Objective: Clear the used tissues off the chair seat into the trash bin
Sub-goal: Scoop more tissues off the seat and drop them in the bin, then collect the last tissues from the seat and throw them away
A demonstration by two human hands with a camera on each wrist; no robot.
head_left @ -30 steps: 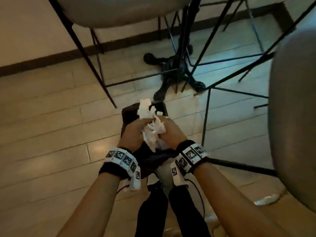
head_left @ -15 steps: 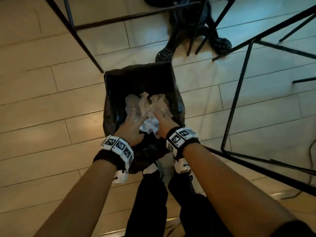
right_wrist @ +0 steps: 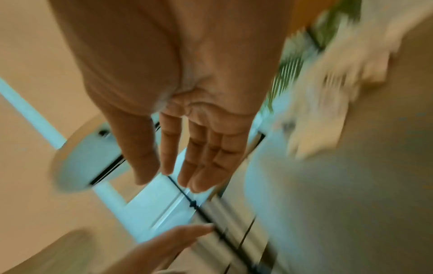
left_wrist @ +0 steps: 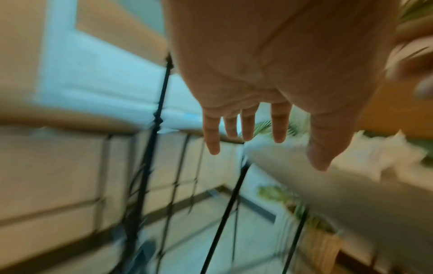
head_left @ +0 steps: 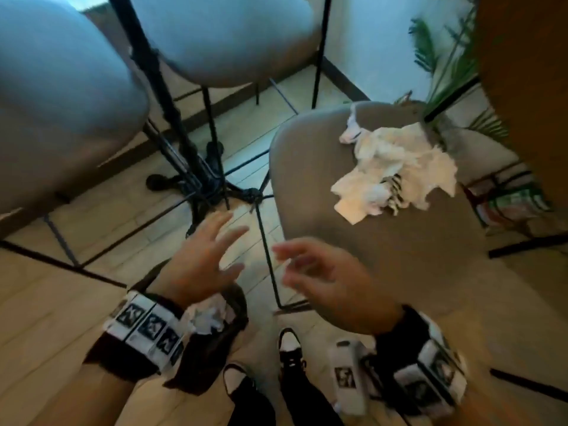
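Observation:
A heap of crumpled white tissues (head_left: 396, 167) lies on the grey chair seat (head_left: 322, 155) at the right; it shows blurred as tissues (right_wrist: 346, 77) in the right wrist view and tissues (left_wrist: 374, 153) in the left. My left hand (head_left: 212, 253) and right hand (head_left: 319, 272) hover empty, fingers spread, in front of the seat's near edge. Below my left wrist sits the dark trash bin (head_left: 215, 342) with white tissues (head_left: 209, 318) inside. Both palms, left hand (left_wrist: 257, 103) and right hand (right_wrist: 187, 129), hold nothing.
Two more grey chairs (head_left: 55, 96) on thin black legs stand at the left and back. A black table base (head_left: 212, 179) rests on the wooden floor between them. A green plant (head_left: 445, 56) and a brown surface (head_left: 522, 72) are at the right. My shoes (head_left: 289, 348) are below.
Both hands let the tissues go into the bin and rose empty. My view swung up and right from the bin to the chair seat with its tissue heap.

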